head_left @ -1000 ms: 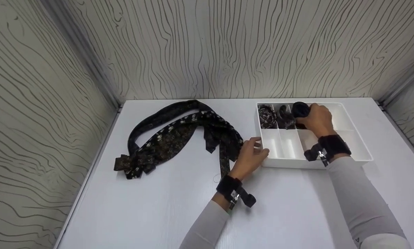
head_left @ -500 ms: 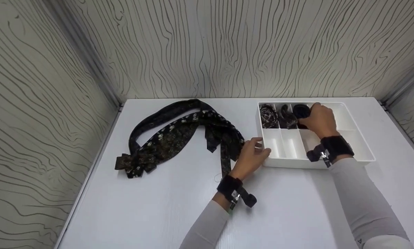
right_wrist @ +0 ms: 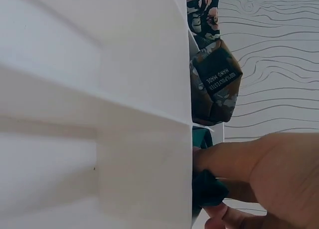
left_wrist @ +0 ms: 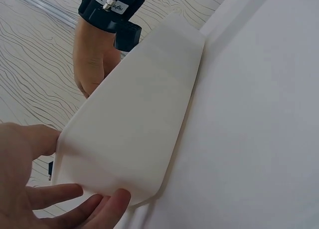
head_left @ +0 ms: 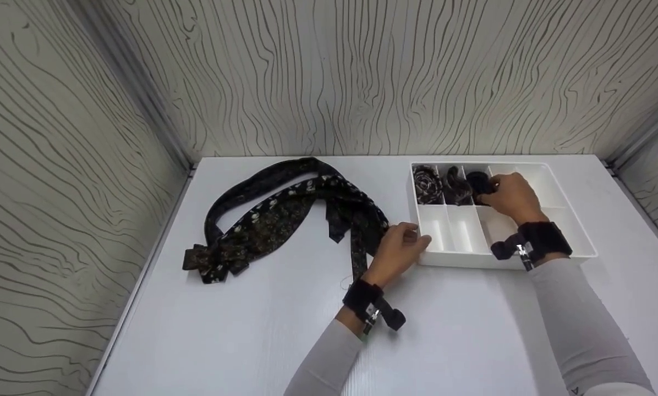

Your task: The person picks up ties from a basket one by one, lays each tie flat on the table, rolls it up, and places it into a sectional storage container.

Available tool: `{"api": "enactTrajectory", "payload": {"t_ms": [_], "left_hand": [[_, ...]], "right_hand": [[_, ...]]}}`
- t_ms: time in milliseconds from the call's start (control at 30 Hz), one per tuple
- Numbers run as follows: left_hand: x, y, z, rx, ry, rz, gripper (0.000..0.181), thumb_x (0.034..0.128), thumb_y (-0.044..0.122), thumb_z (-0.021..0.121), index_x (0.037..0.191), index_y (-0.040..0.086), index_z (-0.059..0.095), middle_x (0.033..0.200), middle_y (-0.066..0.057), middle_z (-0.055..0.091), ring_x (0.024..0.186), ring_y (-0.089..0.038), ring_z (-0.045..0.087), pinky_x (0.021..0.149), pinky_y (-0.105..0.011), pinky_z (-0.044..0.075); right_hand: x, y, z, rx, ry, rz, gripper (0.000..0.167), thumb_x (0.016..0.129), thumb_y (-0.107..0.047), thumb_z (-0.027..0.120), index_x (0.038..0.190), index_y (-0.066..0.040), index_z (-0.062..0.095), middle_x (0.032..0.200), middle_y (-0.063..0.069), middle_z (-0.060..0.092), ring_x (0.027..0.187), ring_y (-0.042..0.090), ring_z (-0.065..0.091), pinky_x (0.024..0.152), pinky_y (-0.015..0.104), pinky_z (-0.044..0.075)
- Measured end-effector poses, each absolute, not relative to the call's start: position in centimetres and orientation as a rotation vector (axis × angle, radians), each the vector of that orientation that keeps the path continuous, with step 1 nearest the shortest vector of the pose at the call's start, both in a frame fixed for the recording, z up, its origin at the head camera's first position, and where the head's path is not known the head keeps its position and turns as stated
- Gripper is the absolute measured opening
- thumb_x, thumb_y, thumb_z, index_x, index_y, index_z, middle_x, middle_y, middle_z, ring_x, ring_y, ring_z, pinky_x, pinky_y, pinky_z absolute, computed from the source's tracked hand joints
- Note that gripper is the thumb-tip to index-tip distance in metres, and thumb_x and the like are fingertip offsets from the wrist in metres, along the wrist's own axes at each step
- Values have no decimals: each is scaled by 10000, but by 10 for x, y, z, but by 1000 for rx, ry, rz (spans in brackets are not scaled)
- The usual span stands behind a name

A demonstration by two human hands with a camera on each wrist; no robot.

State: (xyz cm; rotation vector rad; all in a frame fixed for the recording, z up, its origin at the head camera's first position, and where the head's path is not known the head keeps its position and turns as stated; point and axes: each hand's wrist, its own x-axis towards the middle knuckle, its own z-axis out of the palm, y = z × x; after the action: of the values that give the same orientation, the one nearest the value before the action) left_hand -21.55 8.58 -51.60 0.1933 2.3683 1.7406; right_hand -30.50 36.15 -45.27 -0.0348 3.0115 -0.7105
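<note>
In the white box [head_left: 472, 260]: three rolled ties sit in the back row, each in its own slot.
First slot: at the box's left end is a brown and white swirly roll [head_left: 428, 186].
Second slot: next to it in the box is a dark flowery roll [head_left: 461, 190], and the right wrist view shows a label with words on it.
Third slot: next along is a dark blue-green roll [head_left: 477, 184], down inside the box.
Right hand: over the back row of the box, the right hand [head_left: 515, 197] pinches the dark blue-green roll with bent fingers.
Left hand: at the box's near left corner, the left hand [head_left: 396, 252] holds the box, its thumb and fingers bent around the corner.
Loose ties: left of the box, dark flowery ties [head_left: 277, 220] lie in a curved heap, and the left hand is right beside their ends.
In the way: above the box, the right hand and its black strap [head_left: 544, 241] hide some of the slots.
Around: under the box is a white table [head_left: 224, 341]; behind it is a wall [head_left: 307, 82] with wavy lines.
</note>
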Motion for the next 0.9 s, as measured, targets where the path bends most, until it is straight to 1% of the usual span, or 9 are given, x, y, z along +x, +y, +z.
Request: {"api": "enactTrajectory", "payload": {"t_ms": [100, 167, 267, 333, 400, 533, 667, 800, 900], "left_hand": [[-213, 81, -514, 220, 2375, 1704, 454, 1027, 410, 681, 1340, 82, 683, 1270, -58, 685, 1184, -165, 666, 1028, -297, 542], [-213, 76, -513, 247, 2361, 1705, 399, 1040, 378, 665, 1309, 85, 700, 1277, -67, 689, 1178, -172, 680, 980, -287, 566], [-213, 66, -511, 291, 2347, 1733, 291, 1043, 275, 661, 1244, 75, 724, 1226, -74, 710, 1067, -130, 702, 859, -244, 591], [-213, 57, -509, 331, 2349, 1744, 249, 1042, 212, 654, 1226, 62, 729, 1177, -65, 721, 975, -81, 682, 791, -208, 574], [-213, 46, -507, 369, 2369, 1741, 231, 1044, 169, 643, 1227, 57, 729, 1154, -56, 729, 930, -57, 663, 781, -206, 571], [-212, 18, -504, 400, 2410, 1742, 238, 1056, 160, 634, 1251, 63, 730, 1181, -28, 735, 992, -77, 671, 846, -244, 574], [-213, -14, -503, 410, 2468, 1786, 225, 1058, 154, 640, 1239, 58, 733, 1203, -45, 744, 1083, -147, 694, 926, -296, 577], [-215, -49, -503, 382, 2562, 1818, 200, 1058, 119, 635, 1205, 26, 732, 1171, -95, 757, 1084, -232, 711, 930, -343, 588], [-216, -75, -502, 318, 2635, 1805, 175, 1054, 93, 633, 1179, 32, 739, 1156, -118, 756, 1080, -271, 711, 911, -369, 590]], "right_hand": [[-302, 361, -453, -65, 3020, -662, 538, 939, -185, 728, 1296, 203, 617, 1196, 487, 608, 998, 526, 611, 875, 661, 509], [-299, 357, -451, -43, 3009, -639, 579, 958, -211, 703, 1325, 220, 577, 1245, 530, 522, 1034, 567, 587, 883, 680, 501], [-293, 346, -445, 17, 3007, -640, 644, 978, -235, 680, 1380, 236, 502, 1318, 519, 422, 1101, 621, 548, 915, 705, 487], [-288, 337, -439, 34, 3021, -652, 650, 982, -229, 679, 1397, 230, 479, 1344, 509, 403, 1128, 642, 543, 929, 713, 484], [-283, 327, -432, 16, 3036, -670, 642, 989, -227, 679, 1418, 207, 478, 1358, 489, 413, 1154, 630, 534, 946, 713, 476], [-267, 301, -421, -78, 3052, -762, 602, 1005, -230, 676, 1447, 143, 509, 1373, 414, 462, 1160, 560, 567, 945, 671, 491], [-241, 267, -419, -219, 3094, -871, 510, 999, -202, 708, 1398, 90, 585, 1282, 299, 556, 1042, 427, 630, 855, 557, 547], [-212, 231, -430, -382, 3119, -942, 415, 977, -167, 747, 1330, 31, 650, 1163, 199, 627, 902, 286, 627, 757, 400, 540], [-197, 206, -442, -471, 3119, -1001, 365, 950, -131, 772, 1278, 3, 685, 1094, 143, 652, 835, 216, 620, 710, 328, 513]]}}
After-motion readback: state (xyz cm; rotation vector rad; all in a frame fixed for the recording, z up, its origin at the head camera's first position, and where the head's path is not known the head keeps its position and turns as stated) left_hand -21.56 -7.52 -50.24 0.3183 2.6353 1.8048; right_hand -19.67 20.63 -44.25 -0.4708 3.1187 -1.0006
